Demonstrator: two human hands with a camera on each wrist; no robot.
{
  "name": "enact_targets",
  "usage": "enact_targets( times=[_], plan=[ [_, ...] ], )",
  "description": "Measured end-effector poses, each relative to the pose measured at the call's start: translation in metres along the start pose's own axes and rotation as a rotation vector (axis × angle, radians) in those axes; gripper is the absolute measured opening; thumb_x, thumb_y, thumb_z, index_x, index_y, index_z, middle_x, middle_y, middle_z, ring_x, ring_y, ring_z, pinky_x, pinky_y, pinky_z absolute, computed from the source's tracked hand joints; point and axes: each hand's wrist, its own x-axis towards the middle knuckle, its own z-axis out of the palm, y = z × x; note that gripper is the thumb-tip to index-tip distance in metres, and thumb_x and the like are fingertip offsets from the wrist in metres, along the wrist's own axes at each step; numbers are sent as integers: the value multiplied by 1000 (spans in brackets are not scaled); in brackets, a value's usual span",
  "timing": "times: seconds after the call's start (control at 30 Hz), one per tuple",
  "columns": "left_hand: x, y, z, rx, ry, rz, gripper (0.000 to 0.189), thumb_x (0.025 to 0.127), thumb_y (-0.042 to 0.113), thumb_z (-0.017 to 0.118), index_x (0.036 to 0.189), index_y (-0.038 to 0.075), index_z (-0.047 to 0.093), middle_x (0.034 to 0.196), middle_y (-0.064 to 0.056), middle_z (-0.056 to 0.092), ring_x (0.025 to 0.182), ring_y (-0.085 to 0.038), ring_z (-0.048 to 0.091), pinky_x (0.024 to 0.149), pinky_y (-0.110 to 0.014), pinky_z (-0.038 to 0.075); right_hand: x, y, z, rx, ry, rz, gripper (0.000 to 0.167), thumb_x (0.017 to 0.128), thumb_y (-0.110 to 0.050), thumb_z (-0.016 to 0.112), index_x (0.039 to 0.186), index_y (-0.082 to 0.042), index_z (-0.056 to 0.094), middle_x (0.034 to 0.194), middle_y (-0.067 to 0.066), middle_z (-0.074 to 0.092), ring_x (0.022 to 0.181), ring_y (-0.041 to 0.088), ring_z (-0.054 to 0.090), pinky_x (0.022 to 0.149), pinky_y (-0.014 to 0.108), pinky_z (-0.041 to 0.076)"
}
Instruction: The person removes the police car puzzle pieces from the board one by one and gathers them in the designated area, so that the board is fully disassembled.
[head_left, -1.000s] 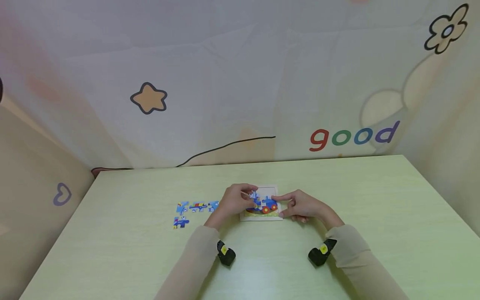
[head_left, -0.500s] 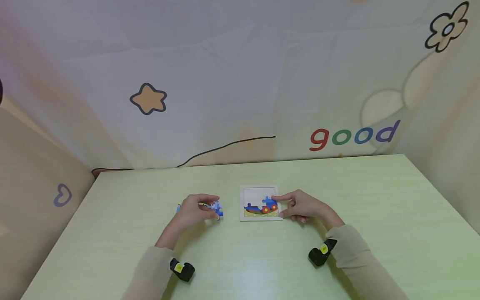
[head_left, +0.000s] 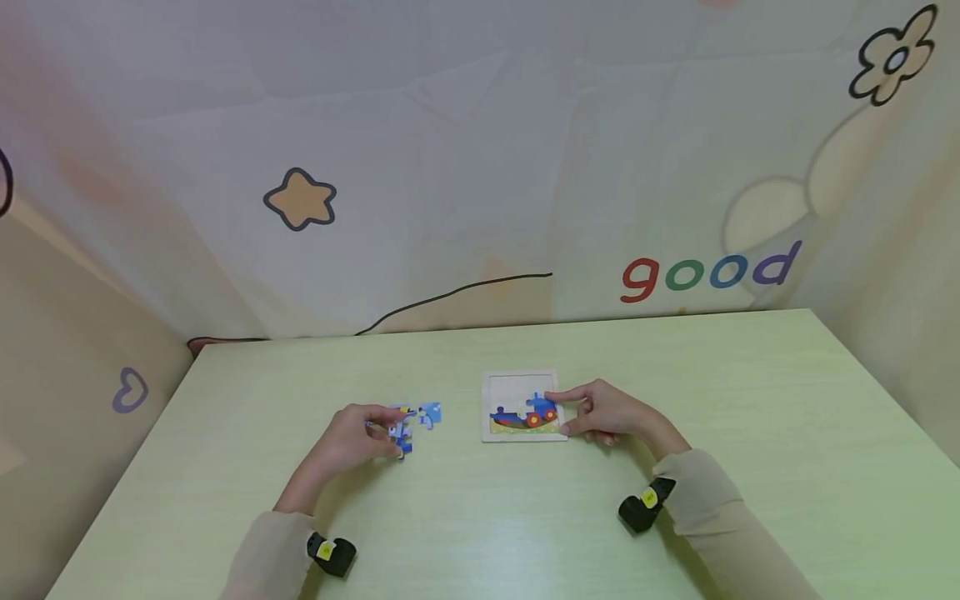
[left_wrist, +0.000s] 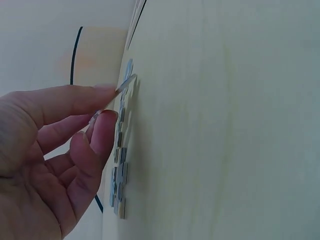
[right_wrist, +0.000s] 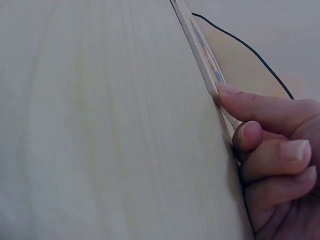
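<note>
My left hand is over the loose pieces to the left of the puzzle board. It pinches a jigsaw piece between thumb and fingers; the left wrist view shows the piece edge-on, tilted above the table. The square puzzle board lies flat with a pale rim, its lower part filled with a blue and red vehicle picture and its upper part bare. With thumb and index finger, my right hand grips the board's right edge. In the right wrist view its other fingers are curled beside the rim.
Several loose jigsaw pieces lie under and beyond my left hand, partly hidden in the head view. One blue piece shows between that hand and the board. A printed cloth hangs behind the pale table.
My left hand has moved left from above the board to the loose pieces, holding a jigsaw piece. More of the board's picture shows now. The right hand stays at the board's edge.
</note>
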Motion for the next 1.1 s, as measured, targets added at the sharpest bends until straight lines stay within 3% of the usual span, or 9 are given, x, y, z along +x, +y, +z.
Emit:
enact_targets(
  times=[0.3,0.53,0.73,0.9,1.1],
  plan=[
    [1,-5,-4,66,-36,46,43,66,3,78,106,2,66,86,-4,60,64,-12,52,55,-25,43,1,0,1,-6,-5,-14,55,80,-17,69,131,-9,49,46,-3,41,34,7,33,37,17,29],
    [2,-6,-6,82,-38,33,43,67,1,77,108,2,65,98,-8,63,64,-12,55,54,-27,45,2,0,1,-15,0,-13,55,80,-19,70,130,-10,50,46,-3,41,34,8,33,37,17,29],
    [3,-3,-6,98,-16,40,40,68,2,76,107,4,66,97,-6,63,67,-14,52,55,-27,44,1,0,1,-7,8,-2,56,80,-19,70,131,-10,50,46,-3,41,34,8,33,37,17,29],
    [7,4,2,51,-20,77,37,71,6,75,107,5,66,96,-5,62,72,-15,52,55,-26,45,0,1,0,-9,10,-7,56,80,-18,69,131,-11,49,47,-3,42,34,8,33,38,17,29],
    [16,21,22,-18,-64,159,40,73,7,74,111,3,63,95,-8,62,72,-13,54,58,-25,45,-1,2,0,3,10,-14,55,80,-18,69,131,-10,49,47,-3,40,34,7,33,38,17,29]
  ],
)
